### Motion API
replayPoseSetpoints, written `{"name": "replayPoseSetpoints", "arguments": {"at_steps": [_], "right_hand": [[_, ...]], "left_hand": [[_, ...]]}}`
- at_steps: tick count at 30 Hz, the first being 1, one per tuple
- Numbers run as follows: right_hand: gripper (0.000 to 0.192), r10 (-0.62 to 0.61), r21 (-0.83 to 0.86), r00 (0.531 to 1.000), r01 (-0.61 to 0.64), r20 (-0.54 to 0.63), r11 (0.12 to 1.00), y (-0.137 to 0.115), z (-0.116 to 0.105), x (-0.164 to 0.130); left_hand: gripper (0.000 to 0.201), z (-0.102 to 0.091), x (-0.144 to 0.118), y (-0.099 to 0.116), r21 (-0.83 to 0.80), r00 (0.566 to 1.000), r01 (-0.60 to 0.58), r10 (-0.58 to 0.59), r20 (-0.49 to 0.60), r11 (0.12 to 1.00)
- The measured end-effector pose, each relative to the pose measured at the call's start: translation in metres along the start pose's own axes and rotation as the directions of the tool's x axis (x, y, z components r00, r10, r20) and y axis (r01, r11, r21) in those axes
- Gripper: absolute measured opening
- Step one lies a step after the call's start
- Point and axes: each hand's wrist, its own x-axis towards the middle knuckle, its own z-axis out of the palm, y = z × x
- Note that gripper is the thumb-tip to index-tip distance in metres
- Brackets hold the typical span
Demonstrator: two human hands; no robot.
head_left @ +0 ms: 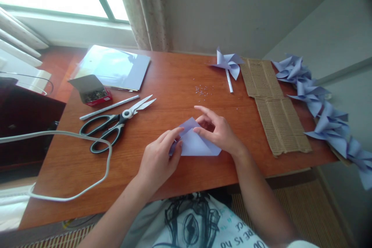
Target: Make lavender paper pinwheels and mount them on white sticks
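A sheet of pale purple paper [195, 145] lies on the table near its front edge, partly folded, with one corner pointing away from me. My left hand [162, 153] pinches the sheet's left side between thumb and fingers. On the other side my right hand [216, 128] rests its thumb on the paper's upper right part, the fingers curled behind and the index finger stretched out. Left of the hands lie scissors [127, 114] with black and white handles, blades apart. Beyond the sheet, small beads [202, 91] are scattered on the wood.
A paper pinwheel [228, 62] on a white stick lies at the back, beside corrugated cardboard [274, 104]. Several more pinwheels [328, 120] line the right edge. At left are a small open box [97, 93], a paper stick [109, 107], a plastic-covered stack [116, 66] and a white cable [107, 166].
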Motion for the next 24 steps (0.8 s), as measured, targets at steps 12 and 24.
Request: {"name": "replayPoseSetpoints", "arguments": {"at_steps": [12, 24], "right_hand": [[0.015, 0.051, 0.02, 0.998, -0.052, 0.042, 0.998, -0.005, -0.004, -0.004], [0.014, 0.059, 0.043, 0.998, -0.061, 0.034, 0.997, -0.007, -0.005, -0.003]], "left_hand": [[0.03, -0.02, 0.021, 0.011, 0.064, 0.999, -0.015, 0.013, 0.034, 0.998], [0.019, -0.017, 0.052, -0.001, -0.401, 0.917, 0.255, -0.089, 0.389, 0.88]]}}
